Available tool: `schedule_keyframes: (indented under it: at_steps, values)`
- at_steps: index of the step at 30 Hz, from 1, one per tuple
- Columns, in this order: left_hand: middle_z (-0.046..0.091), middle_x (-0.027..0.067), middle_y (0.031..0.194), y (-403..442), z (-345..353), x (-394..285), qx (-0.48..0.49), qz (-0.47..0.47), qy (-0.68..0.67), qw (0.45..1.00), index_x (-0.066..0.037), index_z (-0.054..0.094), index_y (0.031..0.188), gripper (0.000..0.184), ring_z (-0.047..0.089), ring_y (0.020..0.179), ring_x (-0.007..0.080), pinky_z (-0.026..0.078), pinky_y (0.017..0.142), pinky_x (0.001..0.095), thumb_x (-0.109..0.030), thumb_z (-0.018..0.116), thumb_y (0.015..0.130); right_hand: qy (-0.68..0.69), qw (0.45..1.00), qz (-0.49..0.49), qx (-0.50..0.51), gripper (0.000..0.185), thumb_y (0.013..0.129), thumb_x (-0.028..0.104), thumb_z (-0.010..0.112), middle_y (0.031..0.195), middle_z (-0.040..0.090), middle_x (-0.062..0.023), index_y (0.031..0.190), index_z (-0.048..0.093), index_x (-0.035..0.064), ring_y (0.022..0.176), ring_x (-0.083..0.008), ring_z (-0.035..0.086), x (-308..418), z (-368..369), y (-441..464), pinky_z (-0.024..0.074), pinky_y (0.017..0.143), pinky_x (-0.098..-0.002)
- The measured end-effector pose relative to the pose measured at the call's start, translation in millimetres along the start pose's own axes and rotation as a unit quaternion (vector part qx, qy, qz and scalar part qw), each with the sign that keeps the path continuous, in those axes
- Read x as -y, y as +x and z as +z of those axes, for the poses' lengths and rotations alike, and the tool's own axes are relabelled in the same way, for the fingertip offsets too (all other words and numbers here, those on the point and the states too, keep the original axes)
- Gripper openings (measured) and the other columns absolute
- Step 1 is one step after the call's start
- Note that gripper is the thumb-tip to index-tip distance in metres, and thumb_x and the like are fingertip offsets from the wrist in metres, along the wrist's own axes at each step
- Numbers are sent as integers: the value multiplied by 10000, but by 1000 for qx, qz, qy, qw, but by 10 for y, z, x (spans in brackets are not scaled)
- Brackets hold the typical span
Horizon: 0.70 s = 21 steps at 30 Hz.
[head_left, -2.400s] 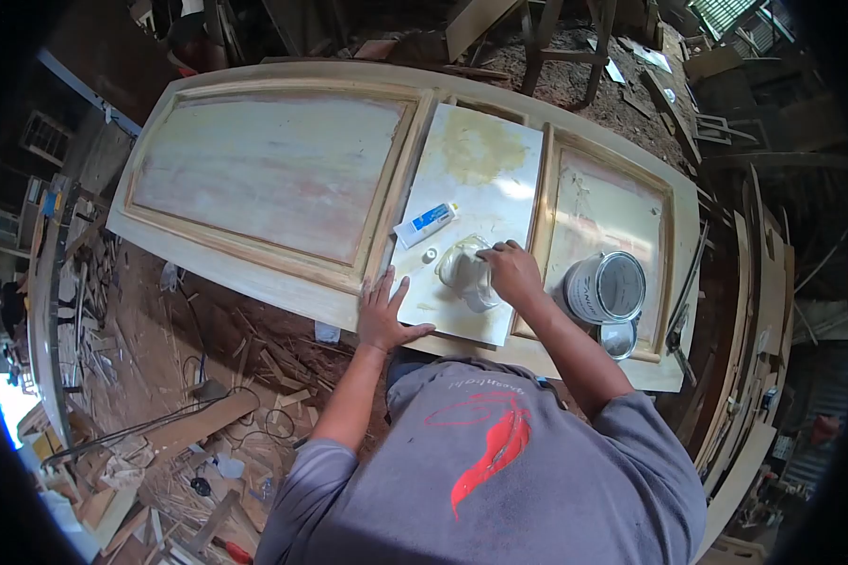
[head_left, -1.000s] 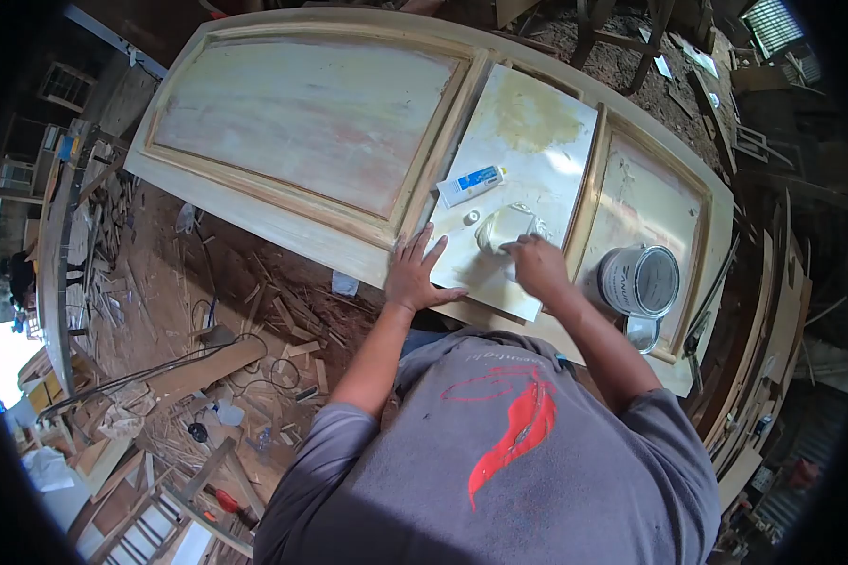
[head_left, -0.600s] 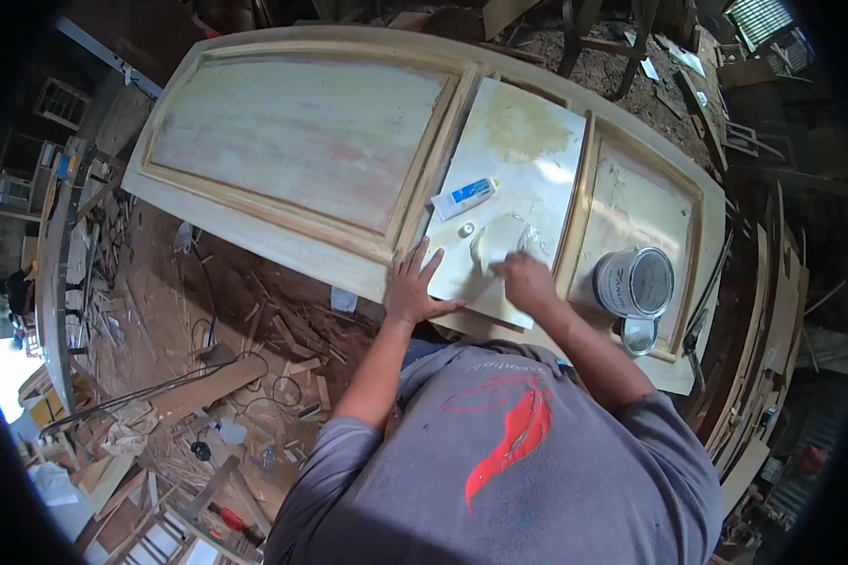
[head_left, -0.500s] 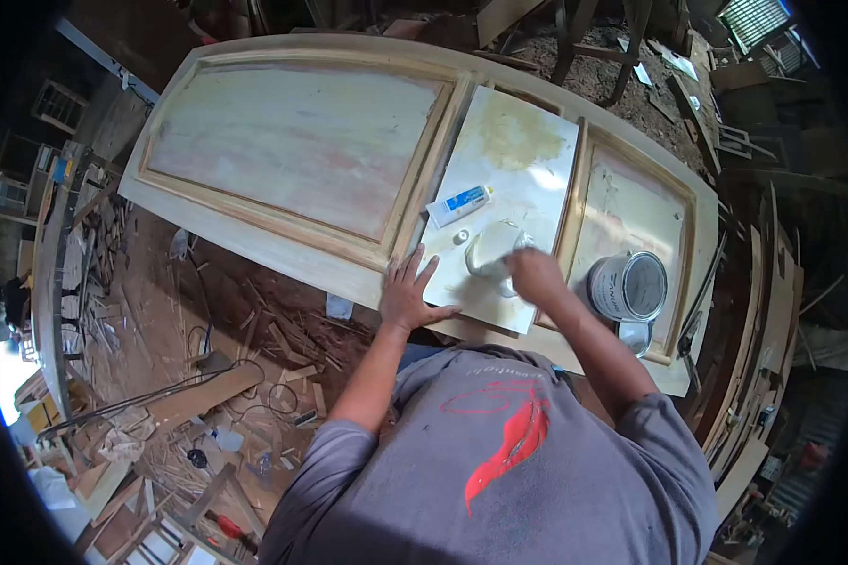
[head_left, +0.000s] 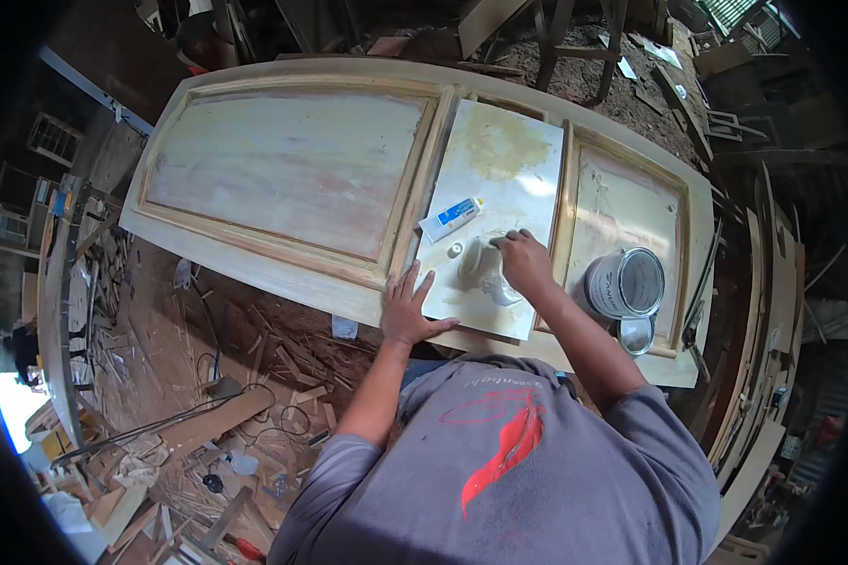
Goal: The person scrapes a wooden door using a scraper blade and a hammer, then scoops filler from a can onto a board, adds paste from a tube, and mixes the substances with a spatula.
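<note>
My left hand (head_left: 407, 306) lies with fingers spread on the near left edge of a white board (head_left: 537, 202) and the panelled wooden door (head_left: 283, 273) under it. Over the board, my right hand (head_left: 526, 264) is closed in a pinch; whatever its fingers hold is hidden. Whitish paste (head_left: 497, 285) is smeared on the board beneath that hand. To the left of the paste lie a white and blue tube (head_left: 454, 217) and a small round cap (head_left: 455, 250). A printed can (head_left: 622, 284) stands on the door, right of my right forearm.
A clear round container or lid (head_left: 636, 334) sits beside the can. Wood scraps and cables (head_left: 217, 414) litter the floor at left. Long planks (head_left: 763, 348) lean at right, and a wooden trestle (head_left: 579, 52) stands beyond the door.
My right hand has moved across the paste toward the board's far side, still pinched. My left hand stays in place. The whole view has shifted slightly.
</note>
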<state>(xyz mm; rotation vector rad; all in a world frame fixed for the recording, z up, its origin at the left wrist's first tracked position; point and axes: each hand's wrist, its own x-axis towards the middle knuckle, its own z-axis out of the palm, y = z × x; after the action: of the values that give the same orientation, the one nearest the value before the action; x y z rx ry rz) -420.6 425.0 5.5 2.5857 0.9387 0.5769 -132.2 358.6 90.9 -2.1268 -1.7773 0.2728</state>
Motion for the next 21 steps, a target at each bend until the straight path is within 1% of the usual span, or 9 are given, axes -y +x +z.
schedule_keyframes:
  at_steps: [3,4,7,9,13,16,17,19,21]
  values:
    - [455,200,1662,4,3,1,3,-2,-3,1000,-144,563,1550,1166,493,1491,372,266,1277,646,-831,828,645,-32,999,-25,20,377,882,59,602,1101,721,-164,1238,725,44,1093,-388,679,126,373,-309,608,844,-469]
    - [457,201,1660,16,12,15,6,0,0,1000,-143,562,1550,1169,491,1492,372,265,1279,644,-828,831,643,-44,996,-81,-1,427,883,69,608,1110,693,-157,1305,669,53,1106,-376,675,117,551,-530,610,841,-463]
    - [461,202,1656,-17,31,38,16,-4,6,1000,-140,561,1553,1174,489,1492,370,265,1280,640,-822,838,637,6,990,-64,126,346,885,88,613,1086,716,-138,1199,758,80,1083,-339,691,336,160,-767,615,846,-452]
    - [462,202,1655,2,13,22,19,-4,7,1000,-141,560,1554,1177,489,1489,369,269,1276,640,-820,841,634,-54,985,-18,163,322,891,77,600,1064,747,-124,1136,806,109,1053,-332,706,166,77,-596,614,864,-454]
    - [465,199,1652,11,-19,-37,8,-6,11,1000,-144,560,1556,1184,495,1479,365,282,1268,632,-818,847,626,-39,998,43,-14,312,904,62,586,1034,760,-143,1106,817,116,1032,-353,712,-100,2,-8,614,872,-473]
    - [467,201,1649,12,3,-25,-2,4,12,1000,-160,562,1557,1180,493,1481,366,283,1266,634,-815,852,620,-50,998,32,25,276,902,72,598,1018,740,-163,1076,810,105,1029,-372,709,83,344,-177,613,875,-476]
    - [467,202,1649,20,5,-11,9,2,13,1000,-161,564,1555,1176,492,1482,367,281,1266,638,-816,852,621,-38,998,-42,31,254,905,82,601,1009,725,-175,1061,800,103,1034,-385,708,126,439,-323,616,864,-484]
    - [467,203,1649,0,5,8,31,-7,13,999,-164,567,1550,1169,489,1485,370,277,1267,646,-816,851,624,14,987,-21,158,339,883,73,600,1054,743,-160,1140,813,131,1096,-374,706,380,245,-558,605,919,-492]
    - [471,208,1644,2,17,0,17,-2,7,1000,-161,569,1547,1167,488,1488,370,271,1271,647,-812,854,622,18,987,2,158,320,894,81,600,1050,748,-156,1123,817,133,1082,-365,711,290,135,-509,604,920,-491]
